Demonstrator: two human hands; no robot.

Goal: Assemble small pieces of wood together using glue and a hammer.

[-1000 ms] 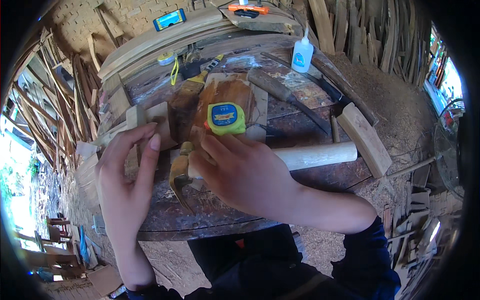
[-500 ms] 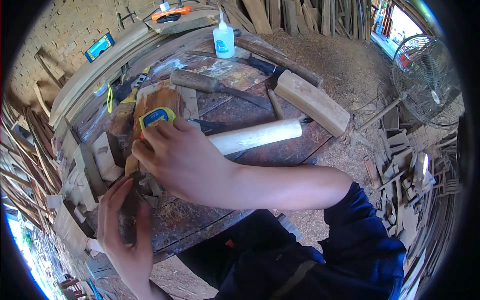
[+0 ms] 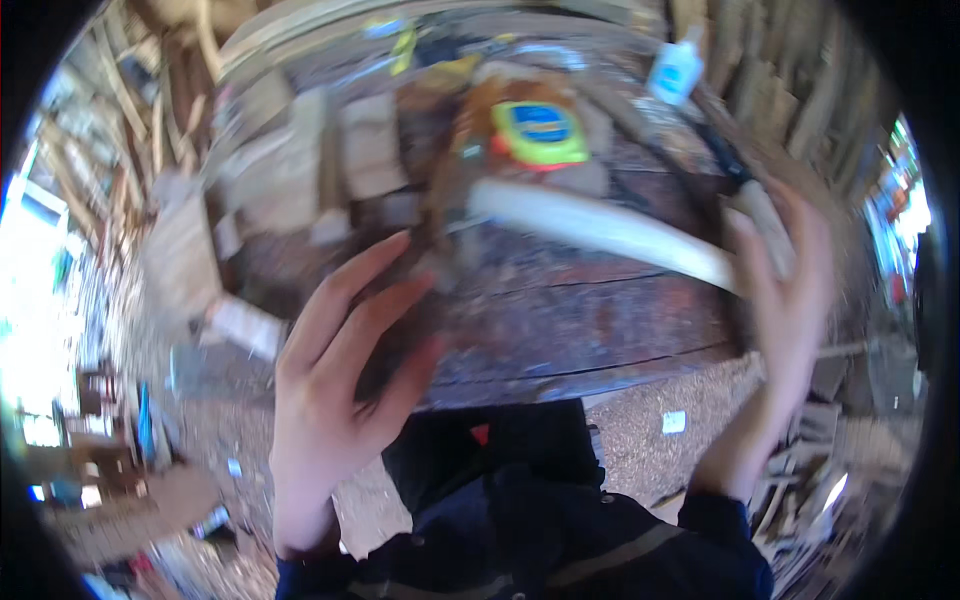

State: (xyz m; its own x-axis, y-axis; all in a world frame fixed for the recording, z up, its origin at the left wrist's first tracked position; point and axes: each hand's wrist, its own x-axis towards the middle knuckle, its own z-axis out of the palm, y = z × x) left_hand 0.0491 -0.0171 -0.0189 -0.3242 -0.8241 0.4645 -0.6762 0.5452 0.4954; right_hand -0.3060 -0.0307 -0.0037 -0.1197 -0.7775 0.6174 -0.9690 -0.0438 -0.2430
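My left hand (image 3: pixel 350 370) is at the bench's near left, fingers apart and nothing visible in them. My right hand (image 3: pixel 790 270), smeared by motion, is at the right, its thumb and fingers spread on either side of a pale wooden block (image 3: pixel 768 228); whether they touch it I cannot tell. Just left of that hand is one end of a whitish wooden rod (image 3: pixel 610 230), lying across the bench. Beyond the rod's other end, a yellow-green tape measure (image 3: pixel 540 135) with a blue label rests on a brown wooden piece (image 3: pixel 475 120).
The dark worn workbench (image 3: pixel 600 320) carries several wood offcuts (image 3: pixel 370 145) at its left. A squeeze bottle (image 3: pixel 676 72) stands at the far right. Beyond it, planks (image 3: pixel 790 80) lean upright. Shavings cover the floor (image 3: pixel 640 440).
My right hand has left the tape measure and moved right to the wooden block. The view has turned and shifted left over the bench. My left hand's fingers remain spread.
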